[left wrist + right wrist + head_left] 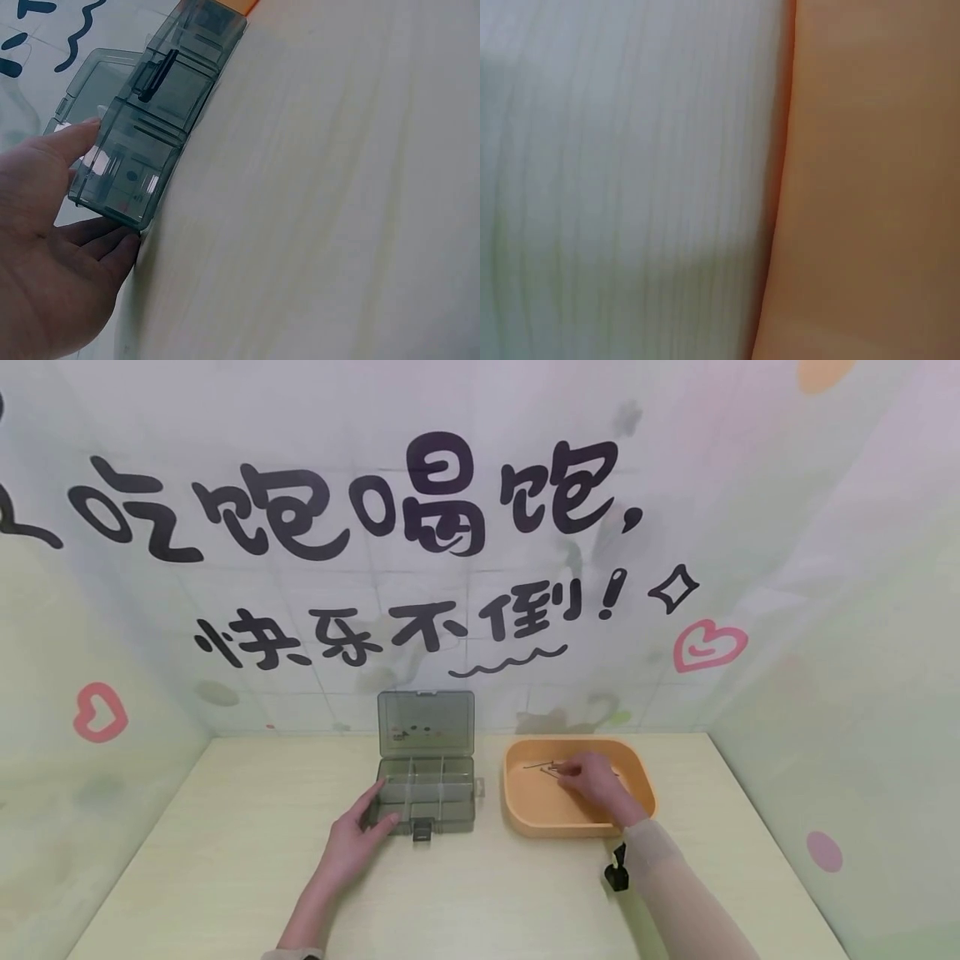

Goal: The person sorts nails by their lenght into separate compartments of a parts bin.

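Note:
A translucent grey compartment box [441,791] stands on the table with its lid [426,723] raised at the back; dividers split the inside. My left hand [356,839] grips its left end, thumb [79,139] over the near rim and the other fingers against the side. To the right, my right hand [596,781] reaches into a shallow orange tray [577,829]. Its thumb and fingertips pinch together at several thin metal nails [538,766] on the tray floor. The hand covers part of the nails. In the right wrist view only the tray's outer wall [870,180] shows, without the hand.
A black latch [422,831] hangs from the box's front edge, and a clear tab [479,787] sticks out on its right. The pale wooden table [480,902] meets a printed backdrop [337,610] behind and at both sides. A small black device [617,872] sits by the right cuff.

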Motion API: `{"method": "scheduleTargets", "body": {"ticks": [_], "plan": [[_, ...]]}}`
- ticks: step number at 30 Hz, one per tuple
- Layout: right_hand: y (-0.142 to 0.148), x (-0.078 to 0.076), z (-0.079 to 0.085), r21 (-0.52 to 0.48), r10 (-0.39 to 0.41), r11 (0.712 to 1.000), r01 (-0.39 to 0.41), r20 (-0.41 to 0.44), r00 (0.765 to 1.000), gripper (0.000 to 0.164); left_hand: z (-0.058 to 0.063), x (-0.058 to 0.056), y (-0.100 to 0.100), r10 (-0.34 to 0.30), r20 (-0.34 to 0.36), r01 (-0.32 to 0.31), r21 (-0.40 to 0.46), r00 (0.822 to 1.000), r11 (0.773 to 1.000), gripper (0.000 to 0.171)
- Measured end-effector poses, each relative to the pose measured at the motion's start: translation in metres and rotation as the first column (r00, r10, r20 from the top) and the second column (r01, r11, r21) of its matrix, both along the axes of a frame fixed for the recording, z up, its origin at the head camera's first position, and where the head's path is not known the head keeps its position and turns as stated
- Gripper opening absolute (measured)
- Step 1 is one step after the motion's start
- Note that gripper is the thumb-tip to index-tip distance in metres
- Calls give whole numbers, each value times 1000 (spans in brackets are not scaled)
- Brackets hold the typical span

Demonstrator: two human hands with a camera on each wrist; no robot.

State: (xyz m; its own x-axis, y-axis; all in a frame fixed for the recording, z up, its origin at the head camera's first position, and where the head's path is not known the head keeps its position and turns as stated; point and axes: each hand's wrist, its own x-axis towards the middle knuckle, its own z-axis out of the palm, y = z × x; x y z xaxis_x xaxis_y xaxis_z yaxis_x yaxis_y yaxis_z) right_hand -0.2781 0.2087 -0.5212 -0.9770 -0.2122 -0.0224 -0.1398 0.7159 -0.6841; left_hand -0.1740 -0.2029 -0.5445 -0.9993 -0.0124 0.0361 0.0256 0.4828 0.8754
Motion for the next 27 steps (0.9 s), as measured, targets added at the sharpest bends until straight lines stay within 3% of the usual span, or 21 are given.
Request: {"method": "scheduleTargets", "body": {"ticks": [27], "plan": [[-3, -5, 0, 65, 61, 996, -58, -44, 997, 8, 2, 1, 1, -7, 11, 6, 33, 1000, 999, 71]]}}
